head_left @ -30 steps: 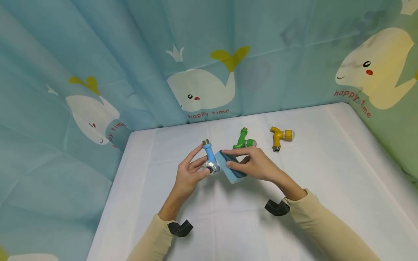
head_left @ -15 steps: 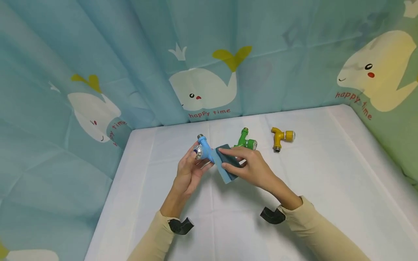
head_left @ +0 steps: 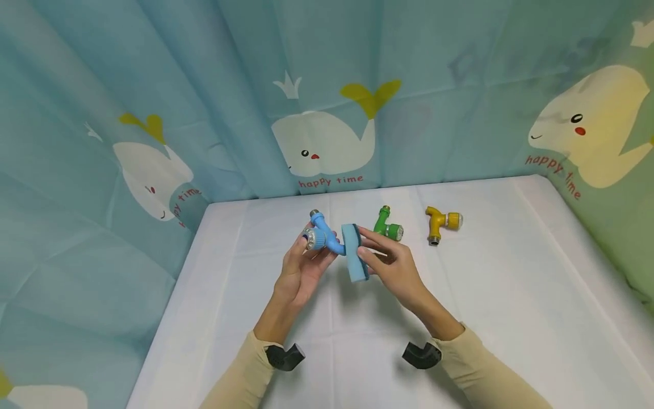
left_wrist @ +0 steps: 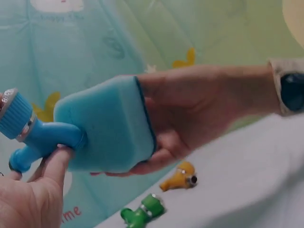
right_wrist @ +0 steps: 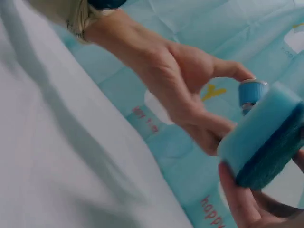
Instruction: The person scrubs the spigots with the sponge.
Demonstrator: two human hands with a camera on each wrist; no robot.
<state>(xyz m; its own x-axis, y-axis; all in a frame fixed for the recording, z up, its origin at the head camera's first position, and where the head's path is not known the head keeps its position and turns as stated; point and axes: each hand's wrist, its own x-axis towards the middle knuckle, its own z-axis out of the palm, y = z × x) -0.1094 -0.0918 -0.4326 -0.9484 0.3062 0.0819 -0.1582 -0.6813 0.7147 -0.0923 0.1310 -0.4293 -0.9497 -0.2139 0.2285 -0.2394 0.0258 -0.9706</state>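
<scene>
My left hand [head_left: 301, 272] holds a blue tap [head_left: 324, 233] above the table, its thumb at the knob and its fingers behind the body. My right hand [head_left: 395, 270] grips a light-blue sponge [head_left: 352, 255] with a dark scouring layer on the side toward the palm. In the left wrist view the tap's spout end presses against the soft face of the sponge [left_wrist: 104, 128]. The right wrist view shows the sponge [right_wrist: 261, 128] covering most of the tap, with only the ribbed knob [right_wrist: 251, 91] showing beyond it.
A green tap [head_left: 385, 227] lies on the white-covered table [head_left: 511, 284] behind the right hand. Farther right lies a yellow tap [head_left: 436, 224]. A blue curtain [head_left: 230, 113] printed with whales hangs along the table's back and left edges.
The blue tap has turned in my left hand, its knob now to the left. My right hand has turned the sponge more upright, its soft face now against the spout.
</scene>
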